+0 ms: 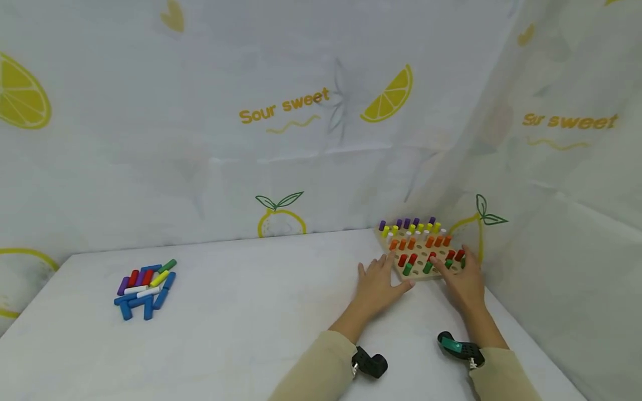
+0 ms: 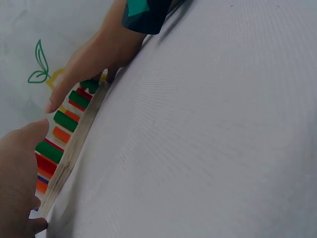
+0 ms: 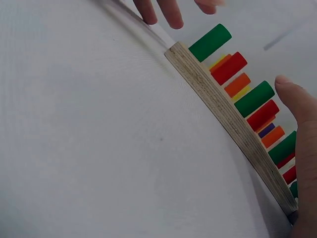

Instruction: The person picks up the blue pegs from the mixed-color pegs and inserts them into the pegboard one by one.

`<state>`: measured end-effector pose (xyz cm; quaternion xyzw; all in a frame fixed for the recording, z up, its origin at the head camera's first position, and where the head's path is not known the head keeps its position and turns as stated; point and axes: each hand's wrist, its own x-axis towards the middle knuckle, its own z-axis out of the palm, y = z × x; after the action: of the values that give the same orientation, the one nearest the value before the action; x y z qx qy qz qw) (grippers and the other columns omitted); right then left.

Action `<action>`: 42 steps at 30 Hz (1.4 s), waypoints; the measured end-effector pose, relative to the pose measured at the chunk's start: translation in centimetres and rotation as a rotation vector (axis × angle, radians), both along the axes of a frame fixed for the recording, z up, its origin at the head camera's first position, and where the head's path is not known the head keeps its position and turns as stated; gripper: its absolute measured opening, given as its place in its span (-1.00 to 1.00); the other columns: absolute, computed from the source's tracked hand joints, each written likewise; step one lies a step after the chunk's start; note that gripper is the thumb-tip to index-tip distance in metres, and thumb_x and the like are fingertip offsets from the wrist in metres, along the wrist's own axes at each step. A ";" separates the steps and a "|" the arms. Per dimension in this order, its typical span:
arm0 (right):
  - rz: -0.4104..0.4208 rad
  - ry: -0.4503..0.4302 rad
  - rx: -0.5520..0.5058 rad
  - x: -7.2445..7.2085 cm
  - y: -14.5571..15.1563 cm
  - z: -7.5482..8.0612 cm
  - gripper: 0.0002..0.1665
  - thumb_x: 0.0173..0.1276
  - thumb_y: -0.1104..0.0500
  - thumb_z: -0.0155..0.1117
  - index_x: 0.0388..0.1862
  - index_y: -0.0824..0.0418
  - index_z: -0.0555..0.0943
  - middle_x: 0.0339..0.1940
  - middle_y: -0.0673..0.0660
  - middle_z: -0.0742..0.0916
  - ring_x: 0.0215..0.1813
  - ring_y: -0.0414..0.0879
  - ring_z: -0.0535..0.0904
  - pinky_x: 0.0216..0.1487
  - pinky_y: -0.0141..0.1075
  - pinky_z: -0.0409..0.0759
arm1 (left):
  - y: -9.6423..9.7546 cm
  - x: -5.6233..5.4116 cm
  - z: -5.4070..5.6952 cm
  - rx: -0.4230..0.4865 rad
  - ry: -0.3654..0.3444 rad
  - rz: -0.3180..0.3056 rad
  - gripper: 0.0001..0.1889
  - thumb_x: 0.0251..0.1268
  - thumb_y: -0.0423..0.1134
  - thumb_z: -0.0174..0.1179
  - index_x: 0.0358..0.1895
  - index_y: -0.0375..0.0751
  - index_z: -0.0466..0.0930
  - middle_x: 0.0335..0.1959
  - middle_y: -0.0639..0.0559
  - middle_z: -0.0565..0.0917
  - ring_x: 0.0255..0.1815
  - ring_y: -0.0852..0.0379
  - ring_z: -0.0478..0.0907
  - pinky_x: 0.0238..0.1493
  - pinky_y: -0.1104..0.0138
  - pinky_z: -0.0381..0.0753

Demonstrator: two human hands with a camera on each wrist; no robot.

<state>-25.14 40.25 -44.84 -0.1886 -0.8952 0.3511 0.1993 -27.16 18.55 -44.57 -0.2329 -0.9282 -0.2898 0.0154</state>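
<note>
In the head view a wooden pegboard (image 1: 421, 275) lies at the back right corner of the table, with rows of purple, yellow, white, orange, red and green pegs standing in it. My left hand (image 1: 376, 288) is at the board's left side, fingers spread and thumb pointing toward its front edge. At the right side is my right hand (image 1: 466, 285), its thumb over the front pegs and its fingers along the right edge. A green peg (image 3: 255, 99) stands near the right thumb in the right wrist view. Neither hand visibly holds a peg; some right fingers are hidden.
At the table's left lies a loose cluster of pegs, with blue pegs (image 1: 160, 298), white pegs (image 1: 149, 292), a yellow peg (image 1: 159, 278) and others. Printed cloth walls (image 1: 321, 178) rise behind the table and along its right side, close to the pegboard.
</note>
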 end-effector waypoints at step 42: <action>0.005 -0.076 0.090 1.0 -1.8 0.0 0.18 0.20 -0.27 0.47 0.54 0.38 0.22 0.47 0.48 0.43 0.48 0.38 0.34 0.48 0.22 0.33 | -1.4 0.5 -1.1 0.223 -0.033 0.060 -0.23 0.36 0.02 0.27 0.57 -0.03 0.18 0.52 -0.07 0.40 0.56 -0.05 0.33 0.62 0.08 0.20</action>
<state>-24.18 38.41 -44.82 -0.1903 -0.9175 0.3034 0.1727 -26.69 17.10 -45.66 -0.1969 -0.8969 -0.3944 0.0346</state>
